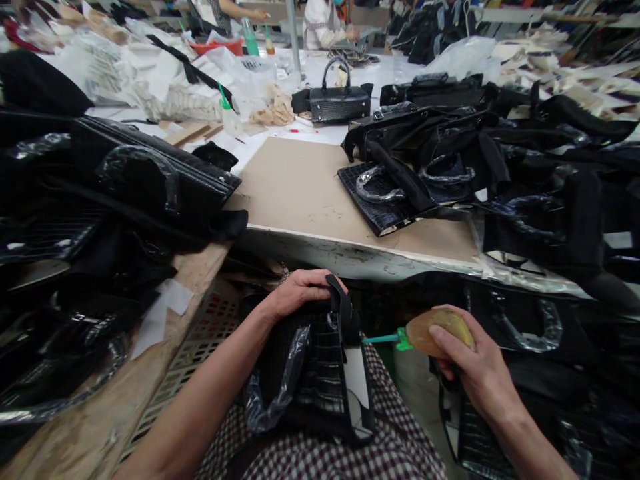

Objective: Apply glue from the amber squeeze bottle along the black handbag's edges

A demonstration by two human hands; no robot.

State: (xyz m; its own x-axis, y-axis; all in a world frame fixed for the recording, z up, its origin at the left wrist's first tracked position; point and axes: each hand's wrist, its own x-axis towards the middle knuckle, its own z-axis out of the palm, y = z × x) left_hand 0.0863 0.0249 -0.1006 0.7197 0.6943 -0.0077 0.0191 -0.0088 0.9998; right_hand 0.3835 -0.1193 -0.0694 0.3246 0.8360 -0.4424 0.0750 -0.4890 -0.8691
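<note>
On my lap rests a black crocodile-pattern handbag (320, 373), its handle wrapped in clear plastic. My left hand (305, 293) grips the top of the bag, fingers curled over a black flap at its edge. In my right hand (465, 353) is a yellowish glue bottle (435, 333) with a green cap and a long thin nozzle. The nozzle points left, its tip at the bag's right edge, near a white lining strip; whether it touches I cannot tell. A checked apron lies under the bag.
Ahead is a workbench with a brown board (295, 180). Black bag pieces (450, 147) are heaped on its right, more bags (125, 167) on the left. A finished-looking handbag (340, 103) stands farther back. A plastic crate (210, 320) sits by my left arm. Other people work beyond.
</note>
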